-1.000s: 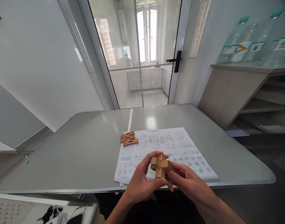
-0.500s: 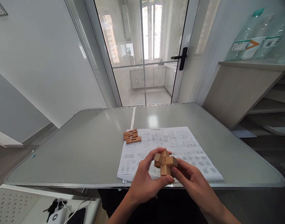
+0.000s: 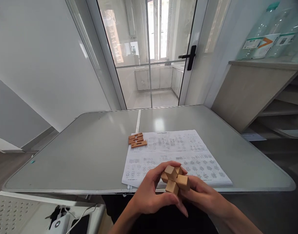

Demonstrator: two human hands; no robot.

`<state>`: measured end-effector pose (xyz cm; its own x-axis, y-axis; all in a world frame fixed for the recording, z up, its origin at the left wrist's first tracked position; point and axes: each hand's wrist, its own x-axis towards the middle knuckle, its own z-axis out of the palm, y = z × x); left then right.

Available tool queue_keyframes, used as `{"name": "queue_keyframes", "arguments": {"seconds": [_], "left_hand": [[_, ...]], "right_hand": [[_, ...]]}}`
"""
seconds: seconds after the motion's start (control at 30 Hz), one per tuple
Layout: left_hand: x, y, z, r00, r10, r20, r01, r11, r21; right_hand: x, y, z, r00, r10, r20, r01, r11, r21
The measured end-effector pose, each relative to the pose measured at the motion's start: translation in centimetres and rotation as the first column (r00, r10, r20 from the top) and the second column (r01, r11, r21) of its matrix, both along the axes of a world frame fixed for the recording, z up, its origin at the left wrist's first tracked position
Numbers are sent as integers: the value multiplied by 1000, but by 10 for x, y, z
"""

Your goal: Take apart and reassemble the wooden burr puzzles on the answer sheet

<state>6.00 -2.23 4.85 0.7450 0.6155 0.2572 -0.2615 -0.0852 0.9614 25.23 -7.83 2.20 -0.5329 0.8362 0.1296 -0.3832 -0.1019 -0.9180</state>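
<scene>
A light wooden burr puzzle (image 3: 175,179) of interlocked bars is held up near the table's front edge, tilted, with several block ends facing me. My left hand (image 3: 151,191) is closed around its left side, fingers reaching over the back and thumb along the bottom. From the right, my right hand (image 3: 204,195) grips the puzzle, its fingers partly hidden below and behind the blocks. Under and beyond the hands lies a paper sheet (image 3: 161,148) printed with small diagrams. Several flat brown wooden slotted pieces (image 3: 138,144) rest on the sheet's far left corner.
The grey table (image 3: 90,156) spans the view, with a glass door (image 3: 151,74) behind it. A shelf unit (image 3: 258,87) with large plastic bottles (image 3: 265,42) stands at right. At lower left, a white surface holds a white device (image 3: 59,225), cables and a dark phone-like slab (image 3: 80,224).
The puzzle has tipped and turned between my hands and sits slightly lower. My right hand's fingers have shifted down, one now pointing below the puzzle. The slotted pieces stay put on the sheet.
</scene>
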Motion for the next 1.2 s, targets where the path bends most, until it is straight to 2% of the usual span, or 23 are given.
{"name": "queue_keyframes", "arguments": {"seconds": [0.07,0.17,0.27,0.33,0.4,0.43,0.53,0.6,0.67,0.73,0.87,1.07,1.2], "left_hand": [[1,0,-1,996,-79,45,81,996,-49],[6,-1,-2,971,-196,134,214,968,-129],[11,-2,-2,934,-286,213,325,929,-177],[13,-2,-1,924,-303,234,348,920,-179],[10,0,1,934,-285,217,322,933,-161],[8,1,3,947,-258,192,287,947,-144],[0,3,10,994,-102,43,104,993,-55],[-4,4,15,997,22,-73,-20,999,28],[-4,2,18,987,92,-130,-83,994,76],[-2,0,18,986,106,-126,-97,993,74],[2,-1,15,993,84,-85,-82,996,30],[4,-1,9,996,71,-47,-72,997,-7],[7,-5,7,992,126,-16,-126,991,-33]], "right_hand": [[-7,-4,-10,985,77,-153,-87,994,-60],[-21,-13,-22,919,140,-370,-211,965,-158],[-37,-20,-24,834,130,-536,-273,942,-196],[-45,-21,-20,778,147,-611,-303,939,-160],[-46,-19,-16,767,155,-623,-299,945,-133],[-43,-17,-14,787,143,-601,-276,952,-134],[-28,-13,-9,895,26,-445,-104,983,-150],[-17,-12,-8,946,-65,-317,20,989,-144],[-10,-12,-8,965,-114,-235,86,988,-126],[-8,-12,-9,968,-111,-226,87,990,-112],[-11,-10,-15,947,-34,-321,9,997,-79],[-15,-7,-26,854,98,-512,-128,992,-24],[-17,-6,-28,860,34,-509,-83,994,-73]]}}
